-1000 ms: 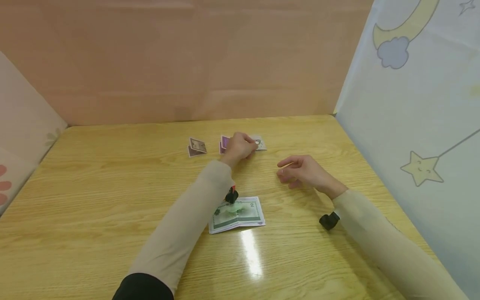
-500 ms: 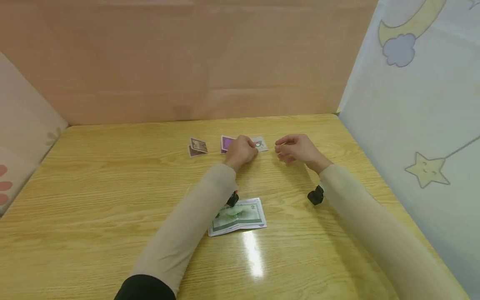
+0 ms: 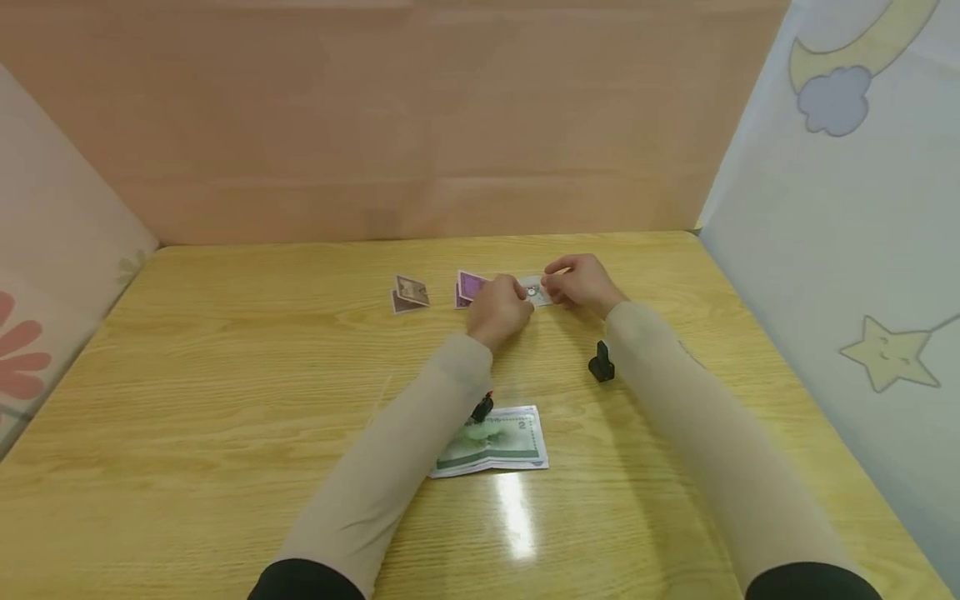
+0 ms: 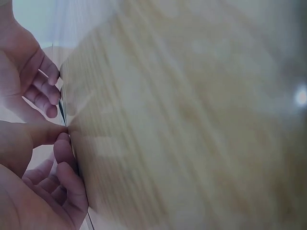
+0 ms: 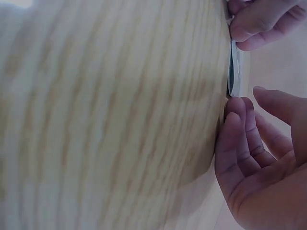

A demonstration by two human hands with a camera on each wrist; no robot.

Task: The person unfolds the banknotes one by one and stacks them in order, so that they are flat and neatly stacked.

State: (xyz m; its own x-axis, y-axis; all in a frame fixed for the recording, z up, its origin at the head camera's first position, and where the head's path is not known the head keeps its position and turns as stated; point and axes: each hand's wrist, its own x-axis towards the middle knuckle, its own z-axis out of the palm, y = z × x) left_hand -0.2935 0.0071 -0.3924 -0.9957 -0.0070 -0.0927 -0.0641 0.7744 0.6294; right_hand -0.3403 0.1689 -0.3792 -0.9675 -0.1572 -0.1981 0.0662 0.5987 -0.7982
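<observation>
At the far side of the table, a small folded pale banknote (image 3: 535, 292) lies between my two hands. My left hand (image 3: 500, 311) pinches its left end between thumb and index finger, as the left wrist view shows. At the note's right end is my right hand (image 3: 582, 283). In the right wrist view its thumb stands apart from the fingers, and the fingertips are down by the note's folded end (image 5: 233, 72). Just left of my left hand is a folded purple banknote (image 3: 472, 285), partly hidden by that hand. Farther left sits a folded brown banknote (image 3: 412, 289).
A stack of creased green banknotes (image 3: 502, 437) lies nearer on the wooden table (image 3: 225, 400), partly under my left forearm. An orange-brown backdrop (image 3: 420, 125) rises behind the table. Printed white panels stand at the left and right sides (image 3: 840, 233).
My right hand has moved forward and left from the table's right side to the pale note's right end. The left hand stays at the note's left end. The head view has shifted slightly.
</observation>
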